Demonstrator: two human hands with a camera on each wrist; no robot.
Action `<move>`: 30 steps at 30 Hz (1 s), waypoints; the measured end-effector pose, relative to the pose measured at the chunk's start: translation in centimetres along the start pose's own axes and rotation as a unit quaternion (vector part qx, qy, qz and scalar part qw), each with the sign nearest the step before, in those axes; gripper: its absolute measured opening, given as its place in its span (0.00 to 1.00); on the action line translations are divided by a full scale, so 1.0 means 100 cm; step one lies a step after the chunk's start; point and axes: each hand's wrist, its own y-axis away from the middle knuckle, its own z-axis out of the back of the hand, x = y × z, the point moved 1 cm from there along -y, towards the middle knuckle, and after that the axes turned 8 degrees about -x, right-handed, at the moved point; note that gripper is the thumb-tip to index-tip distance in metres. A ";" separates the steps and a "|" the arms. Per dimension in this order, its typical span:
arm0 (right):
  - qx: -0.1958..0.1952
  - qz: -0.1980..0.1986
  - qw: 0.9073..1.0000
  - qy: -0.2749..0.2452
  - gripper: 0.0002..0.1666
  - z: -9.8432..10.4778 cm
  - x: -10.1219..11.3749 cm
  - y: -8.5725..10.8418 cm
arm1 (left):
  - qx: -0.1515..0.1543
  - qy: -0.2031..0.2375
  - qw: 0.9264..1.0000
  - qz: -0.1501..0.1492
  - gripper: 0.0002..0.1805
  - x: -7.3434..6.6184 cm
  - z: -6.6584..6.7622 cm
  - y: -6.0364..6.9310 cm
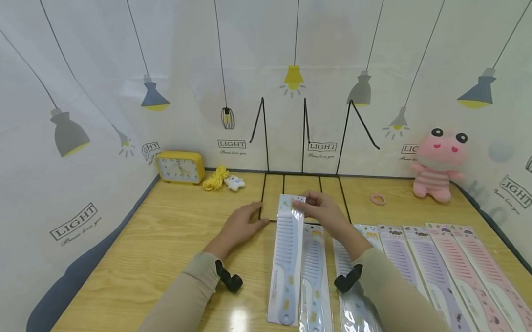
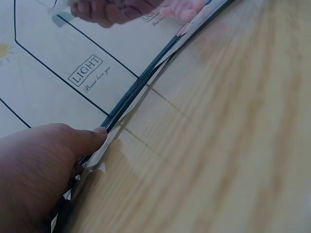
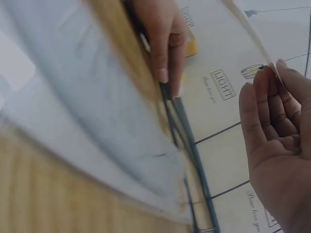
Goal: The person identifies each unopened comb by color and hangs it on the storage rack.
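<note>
Left hand point(image 1: 242, 226) pinches the wire rack point(image 1: 303, 138) at its near left corner, presumably steadying it at the desk's point(image 1: 157, 260) far edge. Right of it, at mid-desk, a packaged comb point(image 1: 286, 269): upper end pinched by the right hand point(image 1: 323, 212), probably leaving its length unobstructed. Comb pale blue, wide-toothed, handle yellow-patched, wrapper glossy. Packet row point(image 1: 444, 289) extends toward the right edge.
</note>
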 end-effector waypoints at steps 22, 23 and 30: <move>0.031 -0.019 0.985 -0.167 0.08 0.006 0.047 0.012 | 0.002 0.016 1.000 0.012 0.36 0.002 0.000 -0.001; 0.024 -0.015 0.983 -0.183 0.06 0.004 0.050 0.012 | 0.002 0.016 1.000 0.013 0.37 0.002 0.000 -0.001; 0.012 0.057 0.959 -0.276 0.11 -0.002 0.083 0.011 | 0.003 0.012 1.000 0.010 0.37 0.002 0.001 -0.002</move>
